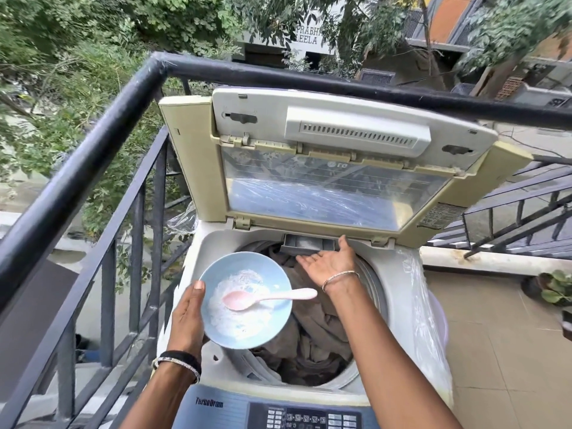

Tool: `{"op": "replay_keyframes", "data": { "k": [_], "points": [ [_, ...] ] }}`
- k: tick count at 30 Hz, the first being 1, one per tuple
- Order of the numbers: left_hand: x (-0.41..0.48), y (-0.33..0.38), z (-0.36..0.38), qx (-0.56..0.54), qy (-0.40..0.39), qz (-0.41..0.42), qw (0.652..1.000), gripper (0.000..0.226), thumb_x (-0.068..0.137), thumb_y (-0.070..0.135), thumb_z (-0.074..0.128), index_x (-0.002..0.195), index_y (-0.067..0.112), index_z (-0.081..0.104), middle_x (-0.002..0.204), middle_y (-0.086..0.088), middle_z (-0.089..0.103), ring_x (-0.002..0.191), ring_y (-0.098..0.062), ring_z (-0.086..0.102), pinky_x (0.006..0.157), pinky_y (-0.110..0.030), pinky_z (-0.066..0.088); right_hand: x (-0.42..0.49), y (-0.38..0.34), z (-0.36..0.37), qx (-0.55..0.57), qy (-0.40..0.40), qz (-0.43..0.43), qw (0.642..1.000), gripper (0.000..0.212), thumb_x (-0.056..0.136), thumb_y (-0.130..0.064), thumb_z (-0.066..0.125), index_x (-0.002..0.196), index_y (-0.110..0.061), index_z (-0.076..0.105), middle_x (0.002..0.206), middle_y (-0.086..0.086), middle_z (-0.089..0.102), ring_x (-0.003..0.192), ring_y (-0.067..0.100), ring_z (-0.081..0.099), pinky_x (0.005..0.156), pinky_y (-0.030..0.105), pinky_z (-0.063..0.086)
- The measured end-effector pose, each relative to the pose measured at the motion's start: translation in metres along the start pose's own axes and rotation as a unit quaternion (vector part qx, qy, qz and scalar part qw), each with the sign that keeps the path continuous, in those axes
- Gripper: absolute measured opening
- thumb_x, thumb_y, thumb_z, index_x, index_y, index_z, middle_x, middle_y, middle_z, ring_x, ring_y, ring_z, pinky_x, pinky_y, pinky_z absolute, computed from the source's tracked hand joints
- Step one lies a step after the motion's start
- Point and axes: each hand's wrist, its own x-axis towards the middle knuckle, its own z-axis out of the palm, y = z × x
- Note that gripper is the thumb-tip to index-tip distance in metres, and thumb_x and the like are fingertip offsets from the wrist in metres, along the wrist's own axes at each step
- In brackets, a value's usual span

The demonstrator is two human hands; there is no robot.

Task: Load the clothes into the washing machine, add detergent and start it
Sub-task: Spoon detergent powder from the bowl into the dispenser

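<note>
A top-loading washing machine (399,305) stands with its lid (325,168) raised. Brown-grey clothes (315,335) fill the drum. My left hand (185,320) holds a light blue bowl (278,280) of white detergent powder over the drum's left side, thumb on the rim. A pink spoon (266,299) lies in the bowl. My right hand (331,261) reaches to the grey detergent drawer (306,243) at the back of the opening, palm up, fingers straight, fingertips touching its front edge. The drawer is pulled out and has white powder in it.
The control panel (309,418) with buttons is at the bottom edge. A black metal railing (102,144) runs along the left and behind the machine. Clear plastic (427,320) covers the machine's right side. A potted plant (554,289) sits on the tiled floor at the right.
</note>
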Motion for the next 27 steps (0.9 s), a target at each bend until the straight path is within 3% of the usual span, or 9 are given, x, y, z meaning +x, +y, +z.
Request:
{"op": "replay_keyframes", "data": {
  "k": [5,11,15,18,20,22,25,27],
  "points": [
    [0.005,0.004,0.005,-0.002,-0.014,-0.005,1.000,0.022,0.098,0.038,0.046,0.098,0.028,0.066,0.105,-0.002,0.068,0.097,-0.027,0.063,0.085,-0.047,0.051,0.003,0.000,0.011,-0.011,-0.012,-0.035,0.999,0.090,0.094,-0.059,0.038,0.151,-0.007,-0.007,0.160,0.016,-0.010,0.149,0.032,-0.004,0.121,0.049,0.011],
    [0.015,0.005,0.006,0.009,-0.028,-0.003,1.000,0.022,0.097,0.038,0.047,0.102,0.027,0.066,0.108,-0.005,0.068,0.097,-0.027,0.064,0.082,-0.044,0.052,0.006,-0.003,0.018,-0.008,-0.006,-0.044,0.999,0.088,0.094,-0.058,0.038,0.151,-0.006,-0.005,0.161,0.016,-0.007,0.149,0.033,0.000,0.120,0.049,0.014],
    [0.016,0.009,0.009,0.010,-0.034,-0.004,0.999,0.021,0.097,0.038,0.048,0.102,0.028,0.065,0.110,-0.007,0.067,0.099,-0.029,0.064,0.085,-0.049,0.052,0.006,-0.005,0.016,-0.007,-0.007,-0.048,0.999,0.087,0.095,-0.056,0.039,0.152,-0.005,-0.003,0.161,0.016,-0.006,0.149,0.033,0.000,0.120,0.049,0.015],
    [0.014,0.011,0.011,0.018,-0.032,0.004,0.999,0.022,0.096,0.039,0.050,0.104,0.027,0.067,0.118,-0.011,0.066,0.107,-0.033,0.063,0.094,-0.058,0.050,0.003,-0.005,0.012,-0.067,0.000,-0.048,0.997,0.087,0.094,-0.056,0.041,0.152,-0.006,0.001,0.161,0.017,-0.001,0.149,0.033,0.004,0.120,0.049,0.015],
    [0.013,0.011,0.013,0.019,-0.036,0.013,0.999,0.024,0.094,0.043,0.053,0.104,0.028,0.068,0.121,-0.012,0.065,0.112,-0.034,0.062,0.096,-0.060,0.048,0.000,-0.007,0.005,-0.151,0.012,-0.039,0.988,0.083,0.094,-0.055,0.043,0.152,-0.005,0.011,0.160,0.018,0.013,0.147,0.034,0.016,0.119,0.049,0.019],
    [0.009,0.011,0.017,0.020,-0.054,0.018,0.998,0.037,0.085,0.057,0.058,0.110,0.030,0.067,0.122,-0.009,0.065,0.114,-0.033,0.061,0.098,-0.060,0.046,-0.007,-0.012,-0.004,-0.249,0.037,-0.038,0.967,0.069,0.095,-0.051,0.042,0.146,-0.005,0.032,0.153,0.015,0.034,0.141,0.032,0.034,0.115,0.047,0.027],
    [0.001,0.009,0.022,0.017,-0.071,0.023,0.997,0.045,0.081,0.060,0.060,0.111,0.027,0.066,0.122,-0.011,0.065,0.115,-0.036,0.060,0.098,-0.061,0.046,-0.019,-0.015,-0.028,-0.339,0.090,-0.058,0.935,0.035,0.099,-0.036,0.038,0.115,-0.013,0.059,0.138,0.011,0.055,0.117,0.026,0.053,0.105,0.042,0.037],
    [-0.007,0.007,0.028,0.011,-0.068,0.034,0.997,0.041,0.083,0.056,0.061,0.107,0.023,0.067,0.121,-0.015,0.065,0.116,-0.039,0.058,0.099,-0.061,0.045,-0.030,-0.013,-0.051,-0.343,0.112,-0.083,0.929,0.031,0.099,-0.025,0.034,0.099,-0.015,0.063,0.129,0.011,0.062,0.101,0.023,0.058,0.089,0.037,0.044]
  ]
}}
